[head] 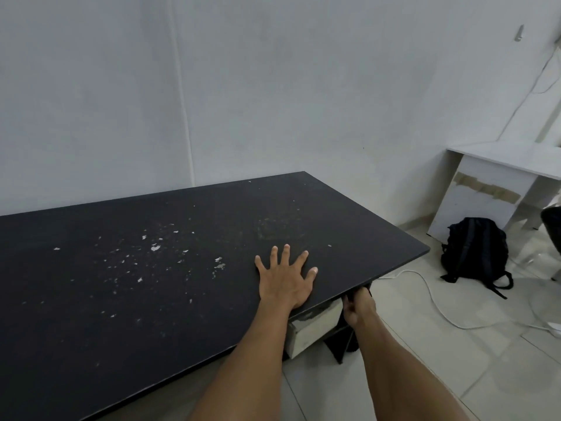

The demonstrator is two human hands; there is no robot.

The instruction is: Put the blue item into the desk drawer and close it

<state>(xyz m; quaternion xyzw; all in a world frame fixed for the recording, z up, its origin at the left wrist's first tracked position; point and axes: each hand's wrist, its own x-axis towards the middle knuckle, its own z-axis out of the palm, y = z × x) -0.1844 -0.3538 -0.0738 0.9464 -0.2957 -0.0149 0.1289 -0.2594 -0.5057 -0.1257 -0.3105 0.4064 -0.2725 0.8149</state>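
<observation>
Drawer (314, 325) first: it sits just under the near right edge of the black desk (151, 268), its pale, chipped side showing below the desktop and its front sticking out a little from the frame. I cannot tell from here whether anything blue lies inside; no blue item shows anywhere on the desk or floor.

Nearest to me are the person's two bare forearms reaching forward. The right hand (356, 308) goes down below the desktop edge, its fingers curled around a dark part at the drawer's right end, though I cannot make out exactly what they hold. The left hand (285, 275) lies flat on the desktop just above the drawer, palm down, fingers spread wide, holding nothing.

Further along, the desktop is scuffed, with pale flecks where the black finish has chipped. On the tiled floor to the right a white cable (437, 302) snakes away, and beyond it a black backpack (475, 253) sits slumped. Behind that stands a white table (498, 168) with strips of brown tape on its side panel, against the white wall (243, 86).
</observation>
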